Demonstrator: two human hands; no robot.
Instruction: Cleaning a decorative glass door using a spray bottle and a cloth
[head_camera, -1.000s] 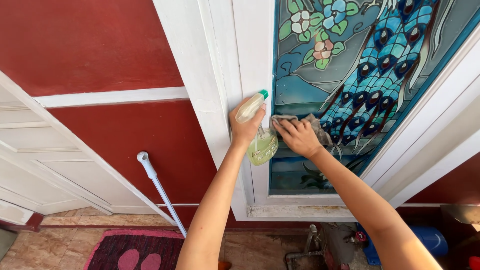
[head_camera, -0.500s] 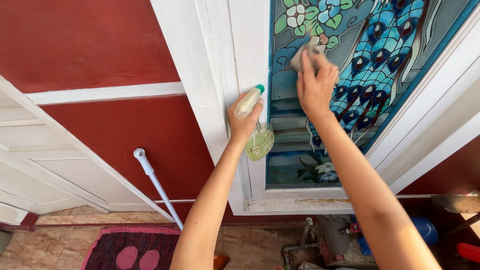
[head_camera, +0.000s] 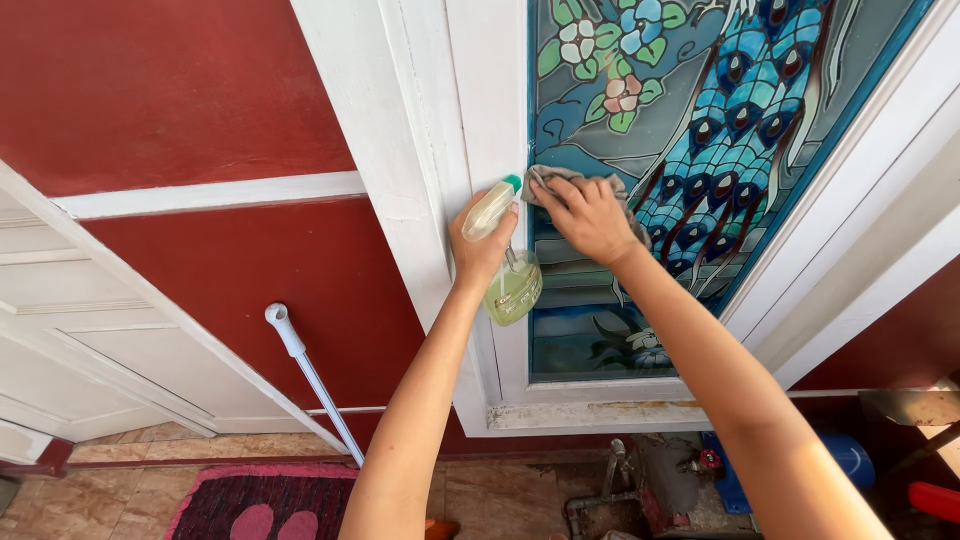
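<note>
Right-hand fingers (head_camera: 560, 192) are spread flat and pressed down on a grey cloth (head_camera: 600, 186), pinning it against the stained-glass panel (head_camera: 700, 110), just beside the pane's left edge and below the painted flowers; the right hand (head_camera: 590, 218) covers most of the cloth, only its crumpled edges showing above the knuckles. Left-hand fingers (head_camera: 505, 222) are curled tight around the neck of a spray bottle (head_camera: 508, 268), the green nozzle tip up near the cloth, the clear body with pale yellow-green liquid hanging below the left hand (head_camera: 478, 245). The bottle sits against the white door frame (head_camera: 440, 150), right at the seam with the glass. Both forearms reach up from the bottom of the view. Out to the left, a red wall (head_camera: 200, 90) with a white trim band, and a white pole (head_camera: 310, 375) leaning against it. Down on the tiled floor (head_camera: 130, 495), a dark red mat (head_camera: 260, 505) with pink footprints, and a blue container (head_camera: 850, 455) at lower right
</note>
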